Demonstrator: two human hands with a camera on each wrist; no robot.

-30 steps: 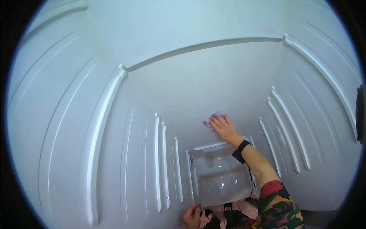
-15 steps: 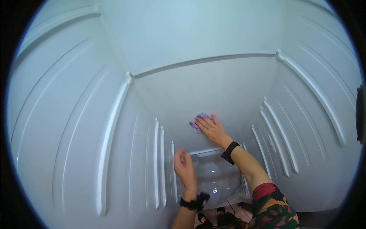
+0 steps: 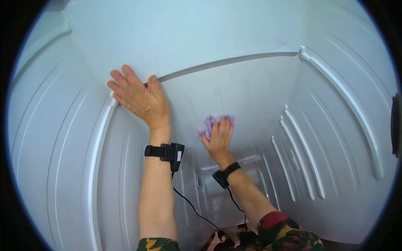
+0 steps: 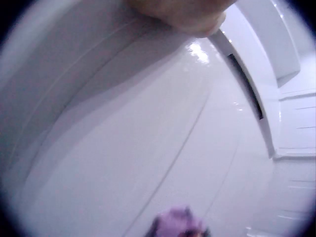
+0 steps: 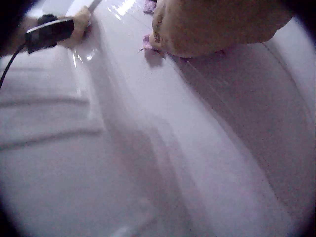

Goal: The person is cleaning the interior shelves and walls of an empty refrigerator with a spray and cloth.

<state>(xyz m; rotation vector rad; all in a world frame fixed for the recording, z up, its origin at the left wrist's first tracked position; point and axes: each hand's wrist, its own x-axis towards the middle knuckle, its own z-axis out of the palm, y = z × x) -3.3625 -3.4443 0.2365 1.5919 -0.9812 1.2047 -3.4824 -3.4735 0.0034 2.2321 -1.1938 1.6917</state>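
A crumpled purple cloth (image 3: 209, 123) lies against the back wall (image 3: 255, 88) of a white cabinet interior. The right hand (image 3: 219, 137) presses it there, fingers pointing up over the cloth; in the right wrist view bits of the cloth (image 5: 146, 43) show beside that hand (image 5: 212, 27). My left hand (image 3: 142, 97) is raised at the upper left with fingers spread, at the corner where the back ledge meets the left wall's rail. It holds nothing. The left wrist view has part of this hand (image 4: 185, 15) at the top and the purple cloth (image 4: 177, 223) at the bottom.
Raised white rails run along the left wall (image 3: 99, 167) and right wall (image 3: 341, 94). A transparent bin (image 3: 217, 196) sits low at the back. Black cables (image 3: 193, 207) hang from both wrist cameras. Feet show at the bottom.
The left hand has risen from the bottom to the upper left corner, its fingers now spread. The right hand and cloth have shifted slightly left, and the hand has turned more upright.
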